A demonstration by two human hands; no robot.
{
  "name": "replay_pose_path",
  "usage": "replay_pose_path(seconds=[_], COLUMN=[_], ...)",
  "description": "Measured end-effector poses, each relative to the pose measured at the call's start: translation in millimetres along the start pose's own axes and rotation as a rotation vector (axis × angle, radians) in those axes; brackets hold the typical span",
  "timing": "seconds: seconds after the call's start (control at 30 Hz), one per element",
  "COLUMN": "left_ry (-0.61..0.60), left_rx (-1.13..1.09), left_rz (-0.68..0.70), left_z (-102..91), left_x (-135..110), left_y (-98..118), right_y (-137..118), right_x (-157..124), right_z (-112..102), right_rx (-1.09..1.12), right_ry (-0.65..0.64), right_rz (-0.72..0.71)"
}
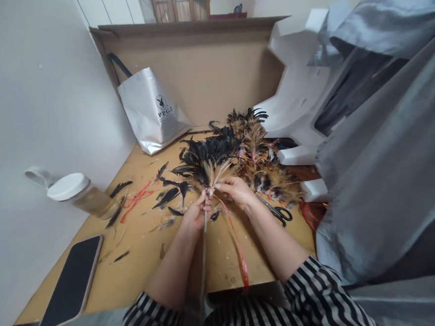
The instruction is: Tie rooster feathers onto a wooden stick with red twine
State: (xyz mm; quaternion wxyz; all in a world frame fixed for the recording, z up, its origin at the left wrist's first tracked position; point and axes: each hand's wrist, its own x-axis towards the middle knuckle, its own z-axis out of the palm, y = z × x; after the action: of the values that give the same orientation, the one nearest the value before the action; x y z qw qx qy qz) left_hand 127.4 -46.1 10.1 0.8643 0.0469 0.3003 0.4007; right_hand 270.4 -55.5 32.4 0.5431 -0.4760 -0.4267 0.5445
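Observation:
My left hand (195, 213) is closed around the top of a thin stick (203, 253), which slants down toward my lap. Dark and tan feathers fan out from the stick's upper end, like the head of a feather duster. My right hand (239, 192) pinches at the base of the tan feathers (218, 172), close beside the left fingertips. From that joint a red plastic ribbon (234, 231) hangs down over the table's front edge. Behind both hands lies a pile of black feathers (216, 145), with brown feathers (255, 140) to its right.
Black scissors (282, 214) lie right of my right forearm. Loose feathers (167, 196) and red ribbon scraps (136, 201) are scattered at left, near a white-lidded bottle (89, 197) and a phone (71, 282). A silver bag (150, 113) stands behind; white foam (297, 78) and grey cloth (385, 171) are at right.

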Motion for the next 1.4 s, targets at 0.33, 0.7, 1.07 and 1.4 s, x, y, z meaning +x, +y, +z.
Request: replay_pose_path(seconds=[0.33,0.7,1.07,1.4], left_ry=[0.066,0.036,0.037,0.000], left_rx=[0.156,0.378,0.567,0.604], left_rz=[0.018,0.221,0.439,0.460], left_z=[-2.5,-4.0,-4.5,-6.1], left_x=[6.2,6.8,7.0,6.5], left_y=[-5.8,-14.6,-20.9,-21.3], right_y=[20.0,23.6,27.9,32.7], right_x=[6.8,10.4,10.6,10.6], right_z=[-0.8,-11.2,-8.1,-3.3], right_rx=[-0.065,-0.137,-0.074,0.086], right_ry=[-0.072,-0.099,-0.118,-0.095], right_rz=[0.036,0.024,0.076,0.125])
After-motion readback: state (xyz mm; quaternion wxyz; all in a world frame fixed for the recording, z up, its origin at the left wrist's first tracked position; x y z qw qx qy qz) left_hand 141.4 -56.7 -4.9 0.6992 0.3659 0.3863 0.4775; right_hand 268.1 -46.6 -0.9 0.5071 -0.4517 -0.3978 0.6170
